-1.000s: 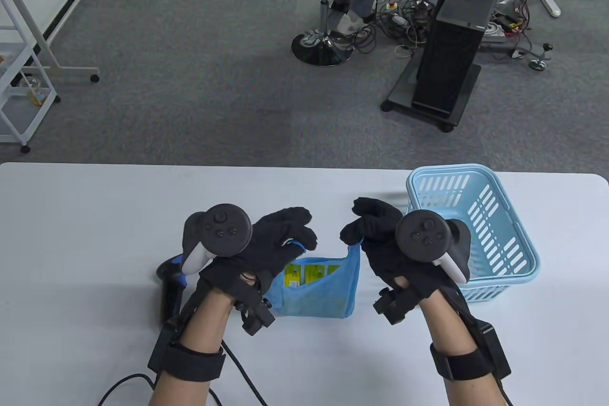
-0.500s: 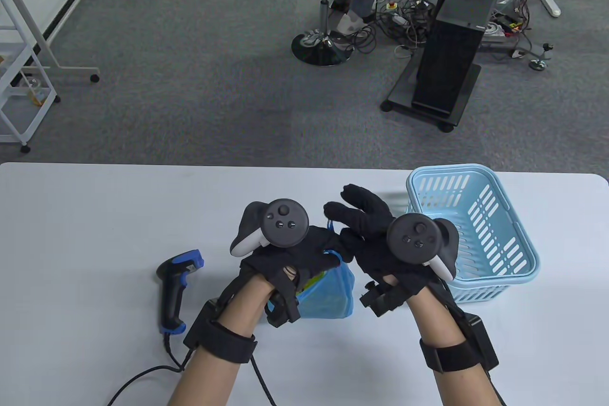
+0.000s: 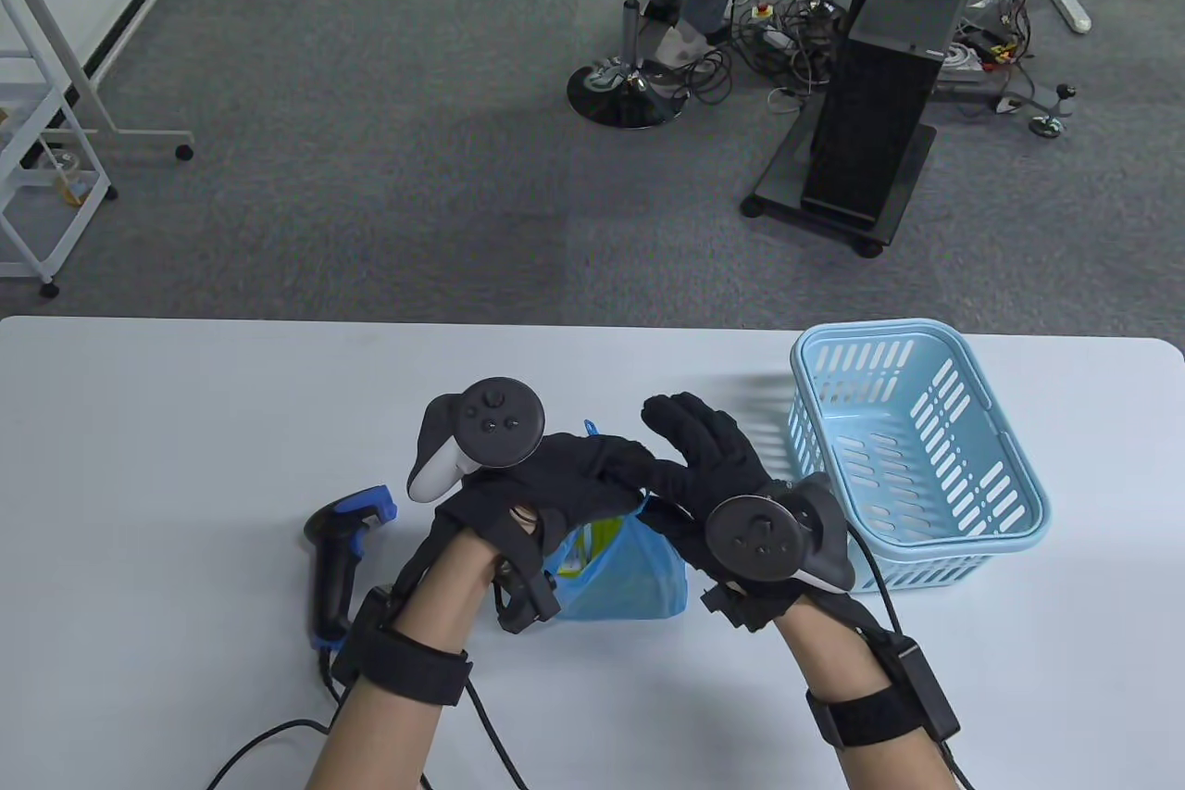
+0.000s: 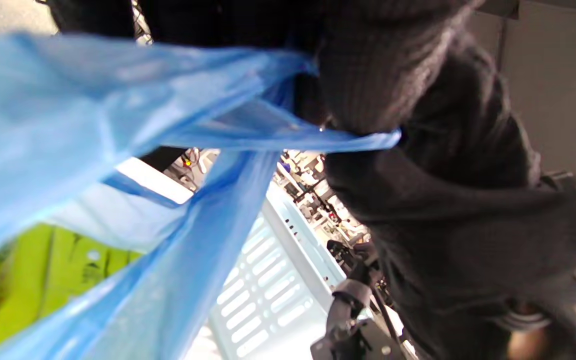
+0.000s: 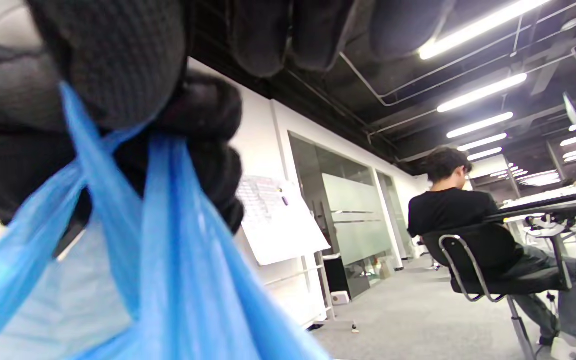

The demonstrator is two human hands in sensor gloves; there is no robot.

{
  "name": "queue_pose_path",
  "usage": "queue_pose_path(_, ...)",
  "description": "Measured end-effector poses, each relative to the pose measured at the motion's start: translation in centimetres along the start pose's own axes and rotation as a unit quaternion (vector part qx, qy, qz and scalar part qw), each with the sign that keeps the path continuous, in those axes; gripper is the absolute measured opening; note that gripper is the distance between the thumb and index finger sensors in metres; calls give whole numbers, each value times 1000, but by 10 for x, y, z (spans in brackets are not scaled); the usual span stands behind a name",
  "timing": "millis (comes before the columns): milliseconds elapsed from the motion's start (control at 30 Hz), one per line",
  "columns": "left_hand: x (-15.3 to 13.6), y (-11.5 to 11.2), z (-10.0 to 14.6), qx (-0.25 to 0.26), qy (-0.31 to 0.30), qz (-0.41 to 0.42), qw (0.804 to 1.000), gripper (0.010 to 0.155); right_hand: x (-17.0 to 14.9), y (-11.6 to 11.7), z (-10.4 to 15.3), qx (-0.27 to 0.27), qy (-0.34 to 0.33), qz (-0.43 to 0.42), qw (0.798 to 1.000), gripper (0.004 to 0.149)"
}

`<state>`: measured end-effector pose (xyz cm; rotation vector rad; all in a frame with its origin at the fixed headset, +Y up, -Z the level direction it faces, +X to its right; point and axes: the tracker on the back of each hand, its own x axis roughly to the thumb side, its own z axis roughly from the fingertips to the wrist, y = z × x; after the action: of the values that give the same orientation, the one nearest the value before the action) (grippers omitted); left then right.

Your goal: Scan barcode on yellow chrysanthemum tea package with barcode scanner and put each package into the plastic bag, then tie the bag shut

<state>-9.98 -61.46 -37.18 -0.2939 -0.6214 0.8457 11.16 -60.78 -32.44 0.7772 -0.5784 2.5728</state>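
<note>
Both hands met over the blue plastic bag [image 3: 625, 572] at the near middle of the tabletop [image 3: 167, 420]. Left hand [image 3: 555, 484] pinched one bag handle; right hand [image 3: 704, 470] pinched the other, its remaining fingers extended. Yellow tea packages [image 3: 592, 540] sat inside the bag. To its left lay the barcode scanner [image 3: 338, 563]; to its right stood a light-blue basket [image 3: 926, 447].
</note>
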Motion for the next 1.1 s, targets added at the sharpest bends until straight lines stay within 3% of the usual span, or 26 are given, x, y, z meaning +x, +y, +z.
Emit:
queue_pose_path(33,-2,1,2,-1,-2,18,1000,59,-1,-2,-1,-13,5,15,1000,42)
queue_pose_path(267,0,-4,4,-6,1,-28,1000,67,-2,-10,-21,-22,43,-21,999,41)
queue_pose_path(367,4,-5,4,33,19,-68,997,49,-3,-13,-30,-26,53,-20,998,41)
queue_pose_path(433,6,-5,5,64,28,-101,992,44,-4,-12,-32,-19,63,-5,998,42)
queue_pose_path(500,7,-5,6,75,39,-113,990,44,-7,-8,-31,0,78,18,997,46)
queue_pose_path(567,6,-5,7,78,54,-118,989,44,-7,-6,-22,10,90,19,996,62)
queue_pose_path(667,4,-4,10,89,72,-128,985,45,7,-10,-2,-41,41,9,998,67)
queue_pose_path(767,-2,-3,9,99,101,-97,985,45,22,-3,9,-10,4,62,998,73)
queue_pose_path(833,-7,-3,7,81,148,-36,985,45,30,14,10,54,0,108,993,83)
queue_pose_path(900,-10,-6,5,81,140,23,987,46,31,34,7,115,25,148,982,97)
queue_pose_path(967,-10,-9,5,64,154,16,986,50,31,45,4,85,33,150,984,98)
queue_pose_path(1033,-10,-11,5,29,131,16,991,54,28,48,0,-3,38,148,988,88)
queue_pose_path(1100,-5,-12,8,0,119,16,993,68,23,51,-2,-2,38,170,985,79)
